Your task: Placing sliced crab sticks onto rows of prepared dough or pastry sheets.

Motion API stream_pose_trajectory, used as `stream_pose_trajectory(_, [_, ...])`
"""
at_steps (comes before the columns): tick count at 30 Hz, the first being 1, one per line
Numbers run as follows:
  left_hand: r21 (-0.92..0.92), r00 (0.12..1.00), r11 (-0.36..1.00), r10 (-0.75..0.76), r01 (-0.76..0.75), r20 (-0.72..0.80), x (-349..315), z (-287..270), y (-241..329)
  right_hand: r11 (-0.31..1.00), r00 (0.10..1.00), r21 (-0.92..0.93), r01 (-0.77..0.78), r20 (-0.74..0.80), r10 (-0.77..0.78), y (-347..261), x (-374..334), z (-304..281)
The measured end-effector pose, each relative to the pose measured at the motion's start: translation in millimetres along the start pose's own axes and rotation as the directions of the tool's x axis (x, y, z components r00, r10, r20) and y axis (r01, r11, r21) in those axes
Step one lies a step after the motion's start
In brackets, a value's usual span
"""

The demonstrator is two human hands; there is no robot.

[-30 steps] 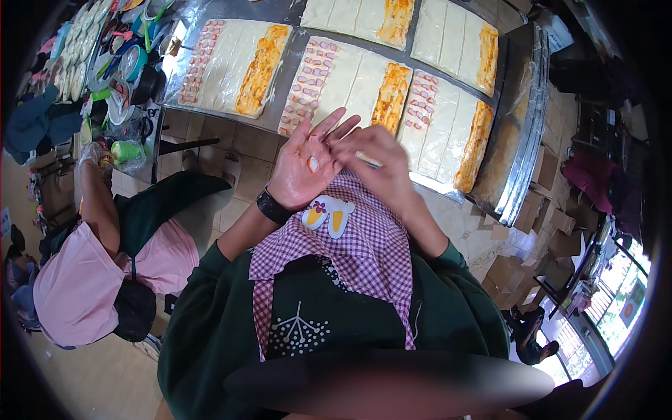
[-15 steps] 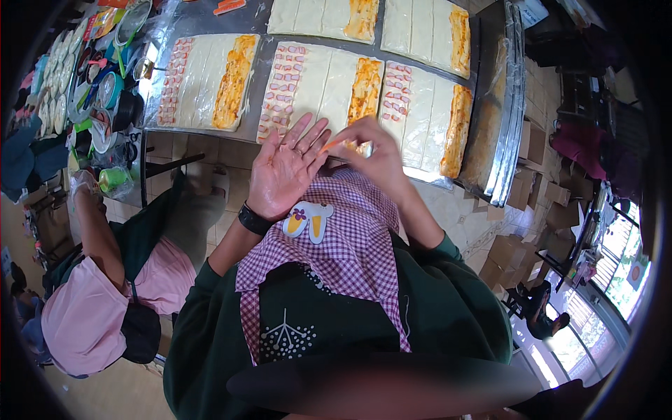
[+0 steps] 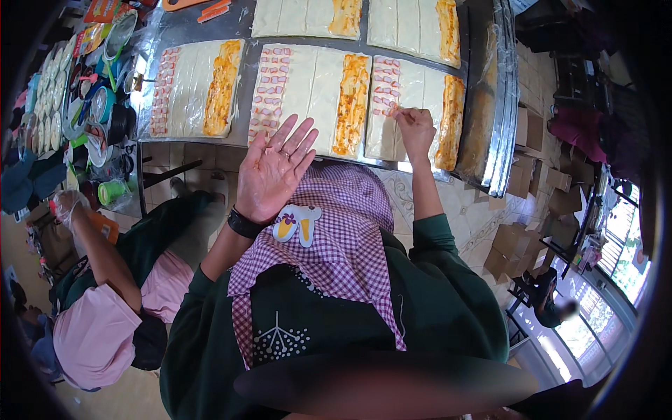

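Head camera view, from above: a person in a dark green top and a checked apron (image 3: pixel 315 255) stands at a metal table (image 3: pixel 234 28), and I am watching two bare hands. The right hand (image 3: pixel 416 131) is over the nearest right-hand dough sheet (image 3: pixel 421 82), thumb and fingers pinched together. Its fingertips meet the near end of a column of small pink-and-white pieces (image 3: pixel 386 89); I cannot tell whether one is gripped. From those fingertips the column runs away from the person. Right of the fingers, along the sheet's edge, lies an orange filling strip (image 3: pixel 451 115).

The left hand (image 3: pixel 269 178) is palm up, its fingers spread apart, a black wristband (image 3: pixel 245 222) below the palm. Just beyond those fingers is the middle dough sheet (image 3: pixel 311 91), with similar pieces and filling. Farther off, left of the left fingers, lies another filled sheet (image 3: pixel 192 80); beyond it are red-and-white sticks (image 3: pixel 213 11). Well left of both hands, a co-worker's gloved hand (image 3: pixel 68 204) shows.
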State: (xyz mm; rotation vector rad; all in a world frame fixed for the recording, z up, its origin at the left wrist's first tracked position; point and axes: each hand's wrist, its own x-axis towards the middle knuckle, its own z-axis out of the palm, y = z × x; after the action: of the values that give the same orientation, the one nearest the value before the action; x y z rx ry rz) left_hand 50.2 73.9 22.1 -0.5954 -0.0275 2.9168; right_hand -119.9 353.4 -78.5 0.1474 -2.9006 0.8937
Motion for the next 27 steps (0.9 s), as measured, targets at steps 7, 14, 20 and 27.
stream_pose_trajectory(7, [-0.014,1.000,1.000,0.009,-0.009,0.013,-3,0,3,0.996,0.997,-0.051,0.071,-0.033,-0.073,1,-3,3])
stream_pose_trajectory(14, [-0.045,0.999,0.999,0.012,-0.010,0.049,-4,-3,4,0.994,0.995,-0.061,0.094,-0.024,-0.095,4,-11,1])
stream_pose_trajectory(20, [-0.058,0.997,0.998,-0.008,0.012,0.074,-2,-6,2,0.991,0.994,-0.085,0.107,-0.005,-0.108,3,-10,0])
stream_pose_trajectory(27, [-0.056,0.998,0.998,-0.003,0.006,0.064,-2,-6,-1,0.935,0.960,-0.219,0.278,0.048,-0.275,-13,-9,-7])
